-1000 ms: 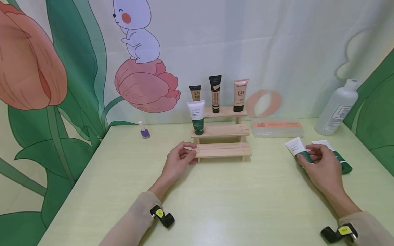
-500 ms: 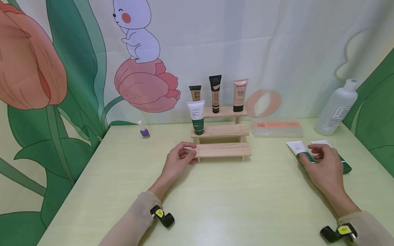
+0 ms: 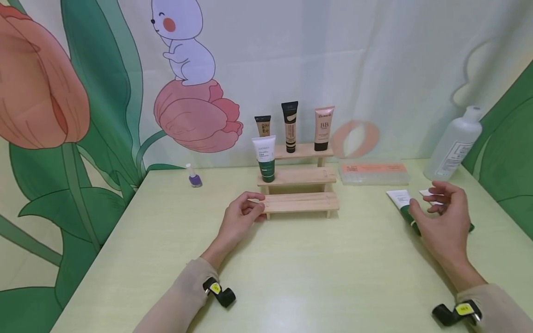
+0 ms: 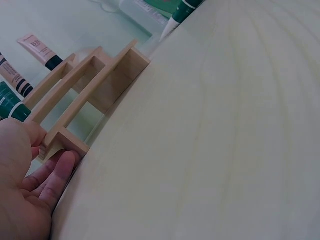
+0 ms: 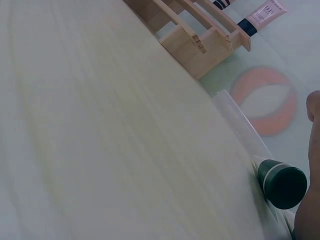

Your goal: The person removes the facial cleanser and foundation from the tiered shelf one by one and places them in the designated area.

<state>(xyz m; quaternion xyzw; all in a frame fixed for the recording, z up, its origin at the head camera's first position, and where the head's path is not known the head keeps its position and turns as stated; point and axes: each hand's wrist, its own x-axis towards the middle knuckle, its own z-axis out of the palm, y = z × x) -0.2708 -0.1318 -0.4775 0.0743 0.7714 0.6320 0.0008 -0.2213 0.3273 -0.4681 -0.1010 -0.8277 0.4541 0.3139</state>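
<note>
My left hand (image 3: 243, 215) grips the left end of the lowest step of a three-tier wooden stand (image 3: 301, 202); in the left wrist view its fingers (image 4: 62, 172) curl under that step. At the right, my right hand (image 3: 444, 222) hovers with fingers loosely bent and nothing between them. Just left of its thumb a white and green squeeze tube (image 3: 399, 199) lies on the table, its dark green cap (image 5: 285, 187) showing in the right wrist view. A second such tube (image 3: 426, 193) lies mostly hidden behind the hand. Another white and green tube (image 3: 266, 158) stands upright on the middle step.
On the top step stand a small black-capped tube (image 3: 263, 126), a black and beige tube (image 3: 290, 127) and a pink BB cream tube (image 3: 323, 128). A clear plastic box (image 3: 374, 173) and a white bottle (image 3: 454, 145) are behind the right hand. Purple nail polish (image 3: 194, 176) stands at left.
My right hand has lowered the left tube onto the table, let go of it and risen slightly to the right. The left hand stays on the stand.
</note>
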